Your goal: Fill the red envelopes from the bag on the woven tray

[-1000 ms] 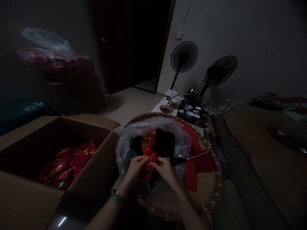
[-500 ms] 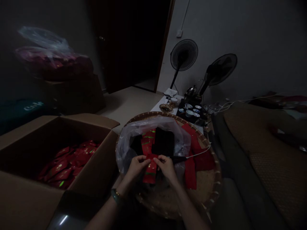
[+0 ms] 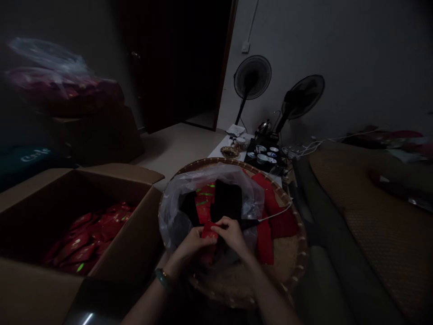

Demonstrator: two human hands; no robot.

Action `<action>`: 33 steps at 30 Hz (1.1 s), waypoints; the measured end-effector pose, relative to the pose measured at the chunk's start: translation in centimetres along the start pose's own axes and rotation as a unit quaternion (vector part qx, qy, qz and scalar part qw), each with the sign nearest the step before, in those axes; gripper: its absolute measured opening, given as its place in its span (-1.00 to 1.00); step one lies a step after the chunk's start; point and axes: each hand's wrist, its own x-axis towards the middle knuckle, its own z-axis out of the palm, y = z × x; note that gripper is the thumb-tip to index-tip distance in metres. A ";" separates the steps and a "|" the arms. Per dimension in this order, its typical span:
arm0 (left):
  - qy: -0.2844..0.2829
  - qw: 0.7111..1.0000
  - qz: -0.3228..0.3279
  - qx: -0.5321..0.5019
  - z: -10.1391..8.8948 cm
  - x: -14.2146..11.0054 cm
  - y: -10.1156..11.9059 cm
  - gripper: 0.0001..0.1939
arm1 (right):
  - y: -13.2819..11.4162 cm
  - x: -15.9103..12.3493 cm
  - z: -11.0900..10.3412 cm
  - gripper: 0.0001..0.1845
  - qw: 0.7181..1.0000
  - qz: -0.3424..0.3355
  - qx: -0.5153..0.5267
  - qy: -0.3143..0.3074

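Both hands meet over a round woven tray (image 3: 299, 266). Between them is a small red packet (image 3: 209, 230). My left hand (image 3: 195, 241) grips its lower left side, thumb on top. My right hand (image 3: 230, 230) pinches its upper right edge. Beneath and behind lie more red strips with green marks (image 3: 204, 203), beside a black flat piece (image 3: 228, 201). A clear plastic bag (image 3: 171, 205) spreads around them. Right of my right hand lies a dark pen-like tool (image 3: 249, 223) with a white cord. Red cloth-like pieces (image 3: 265, 241) rest on the tray's right side.
An open cardboard box (image 3: 122, 243) holding many red packets (image 3: 83, 239) stands at the left. Behind the tray, a low table (image 3: 216, 155) carries cups (image 3: 262, 159). Two fans (image 3: 253, 77) stand near the wall. A woven mat seat (image 3: 345, 198) is at the right.
The red packet has turned and been bunched up between my fingers, hiding more of the strip beneath. My left hand has rolled over it. The whole view has shifted slightly.
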 end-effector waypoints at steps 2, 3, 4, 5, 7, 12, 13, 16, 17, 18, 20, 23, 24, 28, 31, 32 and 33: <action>-0.010 1.000 -0.016 -0.015 0.2 -0.1 0.0 -0.59 | 0.4 0.4 -0.9 -0.79 1.000 -0.002 -0.002 -0.009; -0.010 0.999 -0.022 -0.024 0.2 -0.1 0.0 -0.58 | 0.8 0.6 -1.6 -0.77 1.000 -0.007 -0.011 -0.017; -0.009 0.999 -0.024 -0.036 0.3 0.0 0.1 -0.58 | 1.3 0.7 -2.5 -0.72 0.999 -0.012 -0.027 -0.027; -0.007 0.999 -0.024 -0.048 0.3 0.0 0.1 -0.57 | 1.8 0.9 -3.5 -0.63 0.996 -0.026 -0.073 -0.034; -0.002 0.997 -0.022 -0.070 0.2 0.3 0.3 -0.57 | 3.1 1.0 -5.7 -0.43 0.972 -0.057 -0.218 -0.061; 0.019 0.995 -0.023 -0.100 0.2 1.3 0.7 -0.53 | 5.0 1.3 -8.4 -0.39 0.879 -0.060 -0.449 -0.148; 0.019 0.995 -0.020 -0.097 0.3 1.5 0.8 -0.52 | 5.1 1.4 -8.4 -0.42 0.869 -0.069 -0.464 -0.158; 0.017 0.997 -0.007 -0.078 0.5 2.0 0.9 -0.52 | 5.0 1.8 -8.0 -0.48 0.856 -0.090 -0.477 -0.176; 0.017 0.997 -0.005 -0.072 0.5 2.1 1.0 -0.52 | 5.0 2.0 -8.0 -0.49 0.858 -0.090 -0.472 -0.181; 0.016 0.998 -0.005 -0.066 0.5 2.1 1.0 -0.52 | 5.1 2.3 -8.1 -0.50 0.864 -0.086 -0.460 -0.186; 0.017 0.998 -0.006 -0.057 0.4 2.2 1.0 -0.51 | 5.2 2.9 -8.7 -0.53 0.887 -0.073 -0.418 -0.180; 0.035 0.998 -0.011 -0.048 0.4 2.4 0.9 -0.52 | 5.2 3.9 -10.2 -0.54 0.942 -0.059 -0.301 -0.134; 0.041 0.998 -0.011 -0.046 0.5 2.6 0.8 -0.52 | 5.0 4.2 -10.6 -0.53 0.957 -0.059 -0.256 -0.119; 0.039 0.998 0.003 -0.046 1.8 3.5 0.7 -0.52 | 3.4 4.4 -11.6 -0.50 0.979 -0.072 -0.145 -0.123; 0.032 0.998 0.017 -0.041 3.2 4.4 0.6 -0.52 | 2.0 4.0 -11.3 -0.50 0.977 -0.074 -0.136 -0.147; 0.030 0.999 0.018 -0.036 3.7 4.7 0.5 -0.52 | 1.6 3.9 -11.2 -0.51 0.977 -0.074 -0.136 -0.149; 0.027 0.999 0.017 -0.028 4.1 5.0 0.5 -0.52 | 1.4 3.9 -11.1 -0.53 0.977 -0.073 -0.138 -0.146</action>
